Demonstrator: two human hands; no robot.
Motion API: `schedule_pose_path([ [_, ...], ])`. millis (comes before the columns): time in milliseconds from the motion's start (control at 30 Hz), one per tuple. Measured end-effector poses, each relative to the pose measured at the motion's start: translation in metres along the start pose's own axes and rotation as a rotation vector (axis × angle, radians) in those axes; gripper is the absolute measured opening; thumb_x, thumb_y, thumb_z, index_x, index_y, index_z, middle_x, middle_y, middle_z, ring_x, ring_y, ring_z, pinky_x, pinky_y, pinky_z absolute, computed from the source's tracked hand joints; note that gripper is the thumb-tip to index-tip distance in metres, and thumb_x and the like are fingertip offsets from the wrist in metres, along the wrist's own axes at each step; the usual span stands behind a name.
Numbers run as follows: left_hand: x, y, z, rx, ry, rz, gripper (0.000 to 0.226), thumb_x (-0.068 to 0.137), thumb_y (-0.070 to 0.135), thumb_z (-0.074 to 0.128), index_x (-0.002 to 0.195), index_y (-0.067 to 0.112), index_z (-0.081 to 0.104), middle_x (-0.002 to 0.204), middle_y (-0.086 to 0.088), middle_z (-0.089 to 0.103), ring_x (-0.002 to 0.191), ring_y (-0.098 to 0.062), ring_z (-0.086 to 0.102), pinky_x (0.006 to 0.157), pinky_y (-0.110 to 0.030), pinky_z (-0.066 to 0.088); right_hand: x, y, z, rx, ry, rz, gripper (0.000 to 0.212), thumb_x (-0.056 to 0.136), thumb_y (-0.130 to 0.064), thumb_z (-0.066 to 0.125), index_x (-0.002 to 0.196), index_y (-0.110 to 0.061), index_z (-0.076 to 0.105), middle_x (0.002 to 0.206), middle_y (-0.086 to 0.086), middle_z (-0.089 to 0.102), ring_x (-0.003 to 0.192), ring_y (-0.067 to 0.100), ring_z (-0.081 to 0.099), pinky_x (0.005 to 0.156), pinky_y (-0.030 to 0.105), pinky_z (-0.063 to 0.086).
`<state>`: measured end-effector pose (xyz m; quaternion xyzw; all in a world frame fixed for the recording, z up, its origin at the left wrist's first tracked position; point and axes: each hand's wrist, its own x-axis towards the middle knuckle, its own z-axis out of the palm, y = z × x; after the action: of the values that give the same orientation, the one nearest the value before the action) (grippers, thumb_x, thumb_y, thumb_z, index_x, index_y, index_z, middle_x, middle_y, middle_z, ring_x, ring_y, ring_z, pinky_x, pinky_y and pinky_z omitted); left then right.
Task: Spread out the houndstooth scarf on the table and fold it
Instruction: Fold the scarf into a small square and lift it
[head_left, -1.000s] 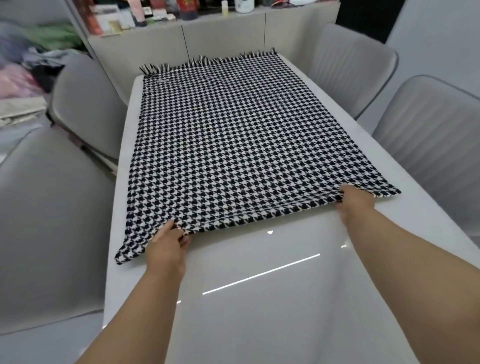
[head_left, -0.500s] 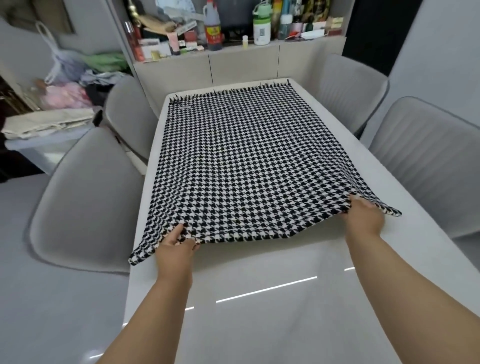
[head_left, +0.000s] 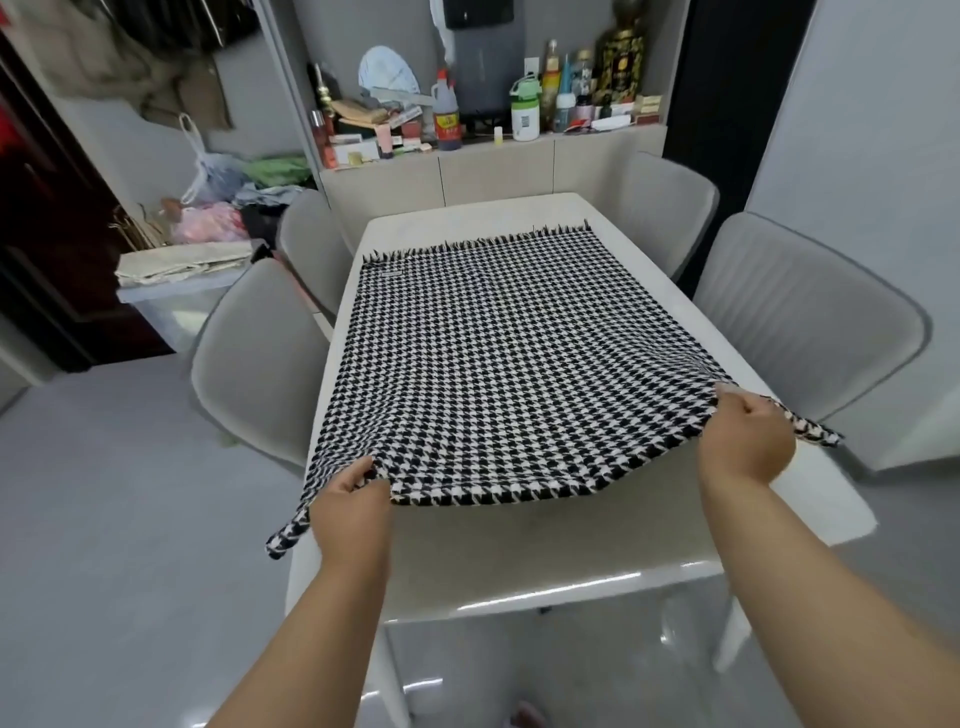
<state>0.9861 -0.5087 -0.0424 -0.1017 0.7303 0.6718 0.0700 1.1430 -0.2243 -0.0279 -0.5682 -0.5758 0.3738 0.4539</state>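
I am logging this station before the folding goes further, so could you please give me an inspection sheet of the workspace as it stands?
Surface: white glossy table, near part bare and reflecting light strips.
Job's things: houndstooth scarf spread along the table, fringed far end lying flat, near edge lifted off the surface, both near corners drooping past the hands.
Clutter: nothing seen on the table.
Hands: left hand grips the near edge by its left corner; right hand grips it by the right corner.
Cables: nothing seen.
Surroundings: four grey chairs flank the table; sideboard behind it crowded with bottles; bags and cloth piled at left.
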Motion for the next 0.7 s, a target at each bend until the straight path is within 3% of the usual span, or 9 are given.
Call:
schedule_pose_path([
  [200,-0.046,0.012,-0.028,-0.030,0.080,0.107,0.046,0.082,-0.002,0.050,0.119,0.017,0.068,0.068,-0.002,0.059,0.043,-0.012,0.031,0.045,-0.021,0.030,-0.014,-0.014,-0.040,0.089,0.106,-0.113,0.043,0.081,-0.029,0.041,0.098,-0.010,0.077,0.103,0.014,0.072,0.092,0.031,0.064,0.075,0.036,0.046],
  [300,-0.049,0.022,-0.029,-0.047,0.080,0.105,0.047,0.082,-0.001,0.051,0.122,0.016,0.067,0.075,-0.005,0.062,0.045,-0.014,0.032,0.048,-0.023,0.030,-0.011,-0.022,-0.046,0.094,0.100,-0.111,0.034,0.086,-0.024,0.047,0.093,-0.009,0.077,0.106,0.010,0.073,0.097,0.028,0.065,0.078,0.037,0.049],
  [467,-0.033,0.041,-0.018,-0.112,0.026,0.083,0.045,0.080,-0.001,0.052,0.120,0.013,0.067,0.075,0.002,0.065,0.070,-0.019,0.048,0.065,-0.029,0.042,0.005,-0.035,-0.035,0.074,0.024,-0.081,0.030,0.090,-0.020,0.051,0.102,-0.007,0.075,0.114,0.007,0.071,0.106,0.024,0.063,0.079,0.028,0.042],
  [567,-0.011,0.055,-0.007,-0.111,-0.033,0.118,0.038,0.076,0.003,0.054,0.105,0.022,0.068,0.078,-0.004,0.063,0.075,-0.020,0.047,0.066,-0.032,0.039,0.019,-0.046,-0.018,0.046,-0.039,-0.065,0.034,0.091,-0.018,0.046,0.111,-0.010,0.073,0.119,0.008,0.068,0.112,0.025,0.060,0.085,0.023,0.038],
  [700,0.028,0.075,0.015,-0.086,-0.048,0.115,0.040,0.087,0.003,0.055,0.126,0.004,0.061,0.083,-0.004,0.065,0.071,-0.022,0.054,0.073,-0.036,0.047,0.044,-0.058,0.013,0.015,-0.103,-0.124,0.038,0.095,-0.023,0.045,0.106,0.005,0.068,0.116,0.020,0.066,0.107,0.034,0.058,0.087,0.034,0.042],
])
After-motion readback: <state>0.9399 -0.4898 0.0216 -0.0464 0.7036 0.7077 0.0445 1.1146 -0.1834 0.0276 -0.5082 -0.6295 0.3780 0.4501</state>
